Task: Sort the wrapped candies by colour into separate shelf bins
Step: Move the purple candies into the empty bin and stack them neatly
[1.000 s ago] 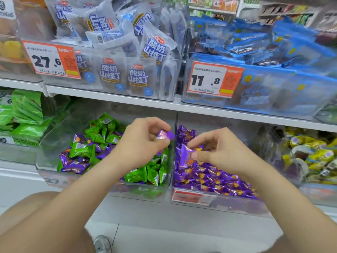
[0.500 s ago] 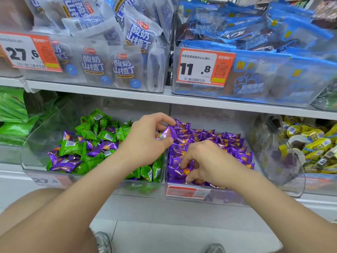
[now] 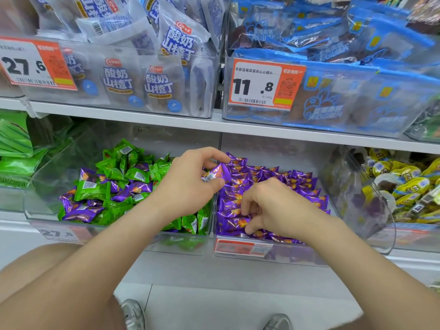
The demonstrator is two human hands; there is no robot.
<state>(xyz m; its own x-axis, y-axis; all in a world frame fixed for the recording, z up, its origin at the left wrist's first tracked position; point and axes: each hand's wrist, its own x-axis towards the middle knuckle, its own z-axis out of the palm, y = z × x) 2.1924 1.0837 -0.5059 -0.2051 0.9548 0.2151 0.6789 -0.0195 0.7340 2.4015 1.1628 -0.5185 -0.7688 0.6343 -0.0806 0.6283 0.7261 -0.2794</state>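
Left of the grip, the mixed bin (image 3: 38, 186) holds green candies (image 3: 114, 172) with purple ones among them, so I judge the sorting unfinished. The left hand (image 3: 188, 186) pinches one purple candy (image 3: 217, 173) between thumb and fingertips, raised over the wall between the bins, likely to clear it. The candy's long axis runs left to right, with the barcode end palmward and the far end tipped up toward the purple bin (image 3: 285, 256). Right of the grip and lower, the right hand (image 3: 273, 208) curls into that bin's heap. I cannot tell whether it clasps a candy.

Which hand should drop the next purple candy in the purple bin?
Left, I think. The left hand pinches a purple candy right at the edge of the purple bin. The right hand is busy low among that bin's candies.
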